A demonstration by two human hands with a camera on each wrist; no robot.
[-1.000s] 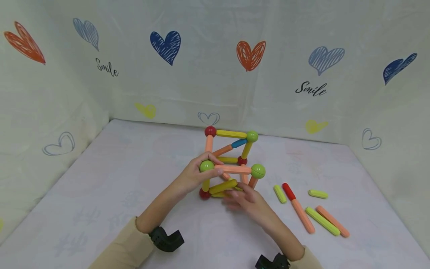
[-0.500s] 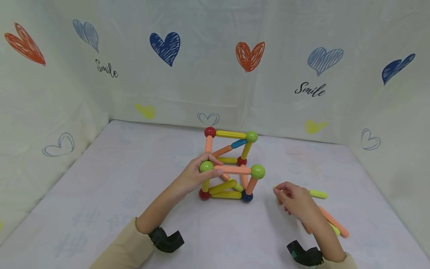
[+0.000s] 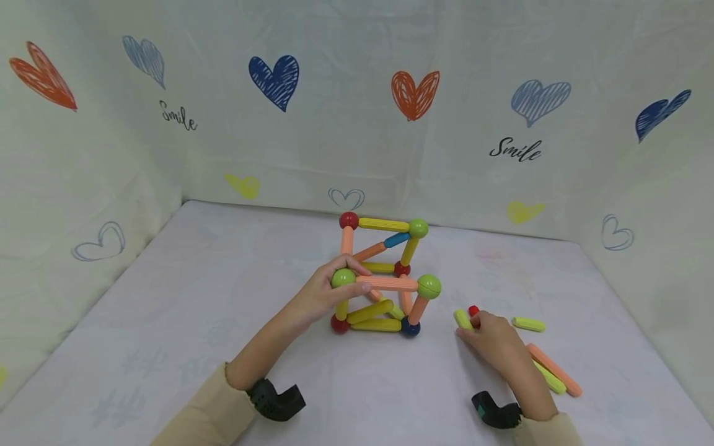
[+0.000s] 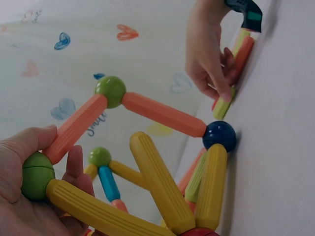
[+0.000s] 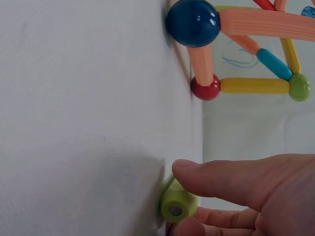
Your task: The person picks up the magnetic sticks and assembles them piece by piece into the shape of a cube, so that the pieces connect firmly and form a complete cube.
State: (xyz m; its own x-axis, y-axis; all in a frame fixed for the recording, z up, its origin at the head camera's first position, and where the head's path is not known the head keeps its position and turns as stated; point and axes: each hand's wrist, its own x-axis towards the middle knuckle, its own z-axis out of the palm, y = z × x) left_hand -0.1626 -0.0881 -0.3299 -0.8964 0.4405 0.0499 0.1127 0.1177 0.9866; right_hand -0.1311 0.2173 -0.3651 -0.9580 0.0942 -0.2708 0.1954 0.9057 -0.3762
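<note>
A box-like frame of magnetic rods and balls stands at the middle of the table. My left hand [image 3: 317, 294] grips its near upper-left corner, around a green ball [image 3: 343, 278], with the thumb on the salmon rod [image 3: 390, 284]. A slanted yellow rod [image 4: 162, 182] rises from the bottom red ball with one end free. At the near lower-right corner sits a dark blue ball [image 3: 410, 326]. Right of the frame, my right hand [image 3: 498, 344] is low over the table, thumb and fingers pinching a short yellow-green rod [image 5: 178, 202]; its metal end faces the wrist camera.
A red rod tip [image 3: 473, 310] shows beyond the right hand, which hides the rest. Further right lie a short yellow-green rod [image 3: 528, 324], a salmon rod [image 3: 558, 370] and a longer yellow-green rod [image 3: 549, 376]. A white heart-printed cloth [image 3: 346, 142] hangs behind the table.
My right hand has left the frame's near lower-right corner, moved right to the loose rods, and now pinches the short yellow-green one. The left hand has kept its grip.
</note>
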